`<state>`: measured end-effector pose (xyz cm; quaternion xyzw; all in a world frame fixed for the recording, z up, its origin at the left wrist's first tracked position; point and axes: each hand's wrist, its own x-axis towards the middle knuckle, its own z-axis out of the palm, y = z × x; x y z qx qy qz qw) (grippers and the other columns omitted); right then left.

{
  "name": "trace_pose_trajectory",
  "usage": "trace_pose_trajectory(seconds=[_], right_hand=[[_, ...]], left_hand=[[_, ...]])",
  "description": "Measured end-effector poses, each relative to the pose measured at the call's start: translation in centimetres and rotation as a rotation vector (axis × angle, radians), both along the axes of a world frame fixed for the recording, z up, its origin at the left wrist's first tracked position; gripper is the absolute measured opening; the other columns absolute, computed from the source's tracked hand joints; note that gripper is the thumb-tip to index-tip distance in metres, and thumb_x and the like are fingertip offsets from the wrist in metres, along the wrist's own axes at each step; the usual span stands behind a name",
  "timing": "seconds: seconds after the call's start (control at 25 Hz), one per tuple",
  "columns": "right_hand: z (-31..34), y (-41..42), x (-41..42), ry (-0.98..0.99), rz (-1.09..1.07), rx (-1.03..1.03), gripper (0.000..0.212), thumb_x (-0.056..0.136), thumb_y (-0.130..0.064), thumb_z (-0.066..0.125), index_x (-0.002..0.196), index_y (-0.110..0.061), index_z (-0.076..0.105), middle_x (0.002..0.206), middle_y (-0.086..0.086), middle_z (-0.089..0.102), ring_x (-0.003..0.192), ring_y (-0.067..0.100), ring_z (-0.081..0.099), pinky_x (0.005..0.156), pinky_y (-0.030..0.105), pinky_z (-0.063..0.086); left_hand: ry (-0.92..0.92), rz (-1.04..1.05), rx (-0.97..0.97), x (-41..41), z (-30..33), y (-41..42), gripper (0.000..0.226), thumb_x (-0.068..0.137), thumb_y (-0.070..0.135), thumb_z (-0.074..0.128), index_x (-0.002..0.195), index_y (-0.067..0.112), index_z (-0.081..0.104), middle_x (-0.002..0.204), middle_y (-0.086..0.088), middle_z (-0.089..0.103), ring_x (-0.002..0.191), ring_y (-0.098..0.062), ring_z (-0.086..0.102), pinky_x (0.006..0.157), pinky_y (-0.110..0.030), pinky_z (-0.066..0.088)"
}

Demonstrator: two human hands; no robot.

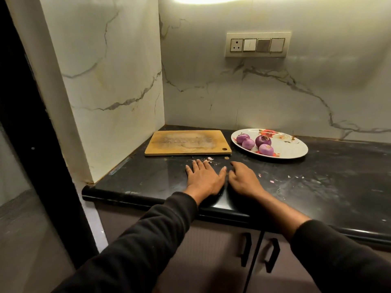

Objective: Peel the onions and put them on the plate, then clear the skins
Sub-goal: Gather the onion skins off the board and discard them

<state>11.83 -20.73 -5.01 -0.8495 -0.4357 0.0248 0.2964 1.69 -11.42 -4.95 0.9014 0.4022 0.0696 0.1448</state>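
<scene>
1. The skins [208, 159], a small pale-pink cluster of flakes, lie on the dark bench [317, 187] right at the left fingers' [198, 163] tips, just short of the cutting board [187, 142].
2. Left hand [204, 178] is nearer, lying flat with fingers spread; right hand [243, 179] sits just beside it, fingers loosely curled, holding nothing.
3. More flecks [275, 179] are scattered off to the right of the right hand.
4. Four peeled purple onions [256, 141] sit on the plate [296, 151], beyond the right fingers.

Right hand [243, 179]: fingertips curl down against the counter [317, 176]; whether they hold anything cannot be told. Skin scraps [208, 160] by the left hand [204, 176]: too small to count. Both sleeves run off the lower edge. Counter cut off at right.
</scene>
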Motion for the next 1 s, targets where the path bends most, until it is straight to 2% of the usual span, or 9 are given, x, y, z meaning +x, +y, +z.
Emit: trace_pose_trajectory(seconds=[0.12, 0.2, 0.24, 0.36, 0.48, 0.6, 0.72, 0.8, 1.0], right_hand=[[0.5, 0.9, 1.4, 0.005, 0.044, 0.02, 0.046, 0.101, -0.016, 0.044, 0.146, -0.005, 0.043, 0.151, 0.015, 0.045, 0.138, 0.028, 0.043, 0.11, 0.032, 0.033], [0.8, 2.1, 1.9, 0.003, 0.094, 0.01, 0.046, 0.102, -0.019, 0.045, 0.146, -0.006, 0.044, 0.152, 0.014, 0.045, 0.139, 0.028, 0.043, 0.113, 0.033, 0.032], [0.9, 2.8, 2.1, 0.0, 0.115, 0.002, 0.044, 0.102, -0.02, 0.045, 0.144, -0.006, 0.046, 0.151, 0.015, 0.046, 0.137, 0.029, 0.045, 0.112, 0.035, 0.034], [1.0, 5.2, 1.7, 0.009, 0.145, -0.02, 0.03, 0.102, -0.023, 0.043, 0.124, -0.012, 0.06, 0.133, 0.016, 0.061, 0.12, 0.033, 0.056, 0.098, 0.038, 0.045], [0.9, 7.2, 1.0, -0.04, 0.226, -0.082, 0.027, 0.103, -0.027, 0.041, 0.115, -0.012, 0.06, 0.126, 0.015, 0.062, 0.114, 0.033, 0.058, 0.093, 0.039, 0.046], [1.0, 7.9, 0.6, -0.117, 0.378, -0.115, 0.034, 0.103, -0.027, 0.044, 0.129, -0.011, 0.059, 0.136, 0.01, 0.059, 0.124, 0.029, 0.054, 0.102, 0.038, 0.044], [1.5, 8.3, 0.6, -0.082, 0.449, 0.067, 0.032, 0.102, -0.019, 0.05, 0.13, -0.014, 0.064, 0.132, 0.005, 0.065, 0.121, 0.022, 0.059, 0.103, 0.034, 0.045], [1.8, 9.0, 0.4, -0.053, 0.494, 0.098, 0.032, 0.102, -0.015, 0.051, 0.131, -0.014, 0.064, 0.131, 0.005, 0.066, 0.121, 0.02, 0.059, 0.104, 0.032, 0.044], [1.8, 10.2, -0.7, -0.149, 0.626, -0.131, 0.041, 0.105, -0.026, 0.045, 0.145, -0.018, 0.05, 0.149, 0.001, 0.051, 0.134, 0.018, 0.049, 0.112, 0.036, 0.038]], left_hand=[[-0.273, -0.108, -0.09, 0.3, 0.6, 0.7, 0.067, 0.103, 0.052, 0.028, 0.152, 0.007, 0.032, 0.158, -0.014, 0.034, 0.147, -0.03, 0.028, 0.121, -0.045, 0.017], [-0.503, -0.098, -0.144, -1.0, 0.9, 1.8, 0.05, 0.103, 0.046, 0.039, 0.14, 0.013, 0.053, 0.142, -0.009, 0.057, 0.131, -0.027, 0.051, 0.104, -0.033, 0.038], [-0.576, -0.071, -0.154, -1.8, 0.9, 2.7, 0.045, 0.103, 0.045, 0.042, 0.132, 0.016, 0.06, 0.132, -0.008, 0.064, 0.122, -0.026, 0.057, 0.095, -0.03, 0.042], [-0.726, 0.04, -0.271, -4.0, 1.0, 5.4, 0.044, 0.104, 0.049, 0.039, 0.106, 0.014, 0.066, 0.101, -0.004, 0.067, 0.098, -0.024, 0.061, 0.084, -0.036, 0.046], [-0.968, 0.159, -0.45, -4.4, 1.0, 6.3, 0.053, 0.102, 0.057, 0.034, 0.109, 0.015, 0.067, 0.105, 0.002, 0.066, 0.101, -0.017, 0.059, 0.096, -0.041, 0.047], [-1.031, 0.216, -0.446, -3.9, 0.6, 6.4, 0.054, 0.1, 0.062, 0.03, 0.107, 0.023, 0.066, 0.113, -0.001, 0.069, 0.107, -0.021, 0.062, 0.1, -0.045, 0.048], [-1.041, 0.234, -0.419, -3.8, 0.2, 6.7, 0.058, 0.098, 0.065, 0.026, 0.103, 0.024, 0.067, 0.108, -0.001, 0.071, 0.104, -0.02, 0.064, 0.098, -0.045, 0.05], [-1.052, 0.24, -0.428, -3.8, 0.2, 6.9, 0.062, 0.097, 0.067, 0.025, 0.103, 0.024, 0.068, 0.106, -0.001, 0.071, 0.103, -0.02, 0.064, 0.097, -0.045, 0.05], [-1.059, 0.216, -0.407, -4.1, 0.2, 7.1, 0.066, 0.083, 0.078, 0.022, 0.096, 0.03, 0.065, 0.099, 0.003, 0.072, 0.098, -0.017, 0.067, 0.088, -0.037, 0.052]])
